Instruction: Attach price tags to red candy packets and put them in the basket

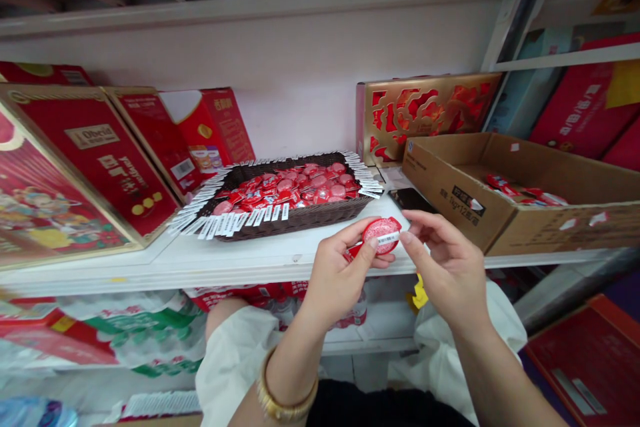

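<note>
Over the front edge of the shelf, my left hand (345,267) grips a small round red wrapped sweet (381,233) between thumb and fingers. A narrow white barcode sticker (388,238) lies across its face. The thumb of my right hand (445,263) touches the sticker's right end, and the index finger is raised a little above it; the other fingertips are partly hidden. Behind my hands stands a dark woven basket (300,216) full of similar red wrapped sweets (300,185). Many barcode stickers (265,215) hang in a row around its rim.
An open cardboard box (450,197) with a few red packets (525,193) stands at the right. Red gift boxes (95,147) fill the left, and a gold-and-red box (425,117) leans at the back. Bottled drinks (150,337) sit on the shelf below.
</note>
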Demonstrator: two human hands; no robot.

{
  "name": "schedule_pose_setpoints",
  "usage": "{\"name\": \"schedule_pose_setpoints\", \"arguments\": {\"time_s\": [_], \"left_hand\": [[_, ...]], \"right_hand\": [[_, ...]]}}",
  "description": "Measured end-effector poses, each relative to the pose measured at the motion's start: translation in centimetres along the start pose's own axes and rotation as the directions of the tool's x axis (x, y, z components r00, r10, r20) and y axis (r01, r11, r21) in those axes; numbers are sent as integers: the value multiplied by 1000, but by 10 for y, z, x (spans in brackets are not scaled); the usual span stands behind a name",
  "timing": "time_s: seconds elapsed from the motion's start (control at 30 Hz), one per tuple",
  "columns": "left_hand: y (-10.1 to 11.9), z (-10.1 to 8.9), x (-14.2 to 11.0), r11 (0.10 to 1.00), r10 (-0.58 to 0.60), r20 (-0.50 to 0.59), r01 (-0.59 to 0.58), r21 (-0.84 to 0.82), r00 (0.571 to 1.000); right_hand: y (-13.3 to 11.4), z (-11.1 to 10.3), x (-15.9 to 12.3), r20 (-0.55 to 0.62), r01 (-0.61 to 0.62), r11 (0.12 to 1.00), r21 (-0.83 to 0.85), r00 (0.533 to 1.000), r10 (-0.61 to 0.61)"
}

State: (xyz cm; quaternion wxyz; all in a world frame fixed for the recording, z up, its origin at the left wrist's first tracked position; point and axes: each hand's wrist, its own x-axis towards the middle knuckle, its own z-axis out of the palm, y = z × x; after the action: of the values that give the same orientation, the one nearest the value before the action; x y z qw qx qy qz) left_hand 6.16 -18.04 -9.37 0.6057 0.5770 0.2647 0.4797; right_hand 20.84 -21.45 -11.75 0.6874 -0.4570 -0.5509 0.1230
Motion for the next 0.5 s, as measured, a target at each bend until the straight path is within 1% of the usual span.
{"name": "schedule_pose_setpoints", "arguments": {"time_s": [0.1,0.23,0.33,0.5], "left_hand": [[-1,1,-1,1000,-13,2,13,-11,1000],[-3,3,-2,999,-34,21,34,-16,999],[-3,3,-2,999,-40,25,40,-30,999],[-3,3,-2,995,-68,25,70,-77,997]], "right_hand": [[2,1,-1,32,-78,996,41,997,77],[4,2,-3,39,-145,986,78,989,142],[3,2,-3,47,-167,979,113,986,163],[2,1,-1,29,-183,976,119,983,180]]}}
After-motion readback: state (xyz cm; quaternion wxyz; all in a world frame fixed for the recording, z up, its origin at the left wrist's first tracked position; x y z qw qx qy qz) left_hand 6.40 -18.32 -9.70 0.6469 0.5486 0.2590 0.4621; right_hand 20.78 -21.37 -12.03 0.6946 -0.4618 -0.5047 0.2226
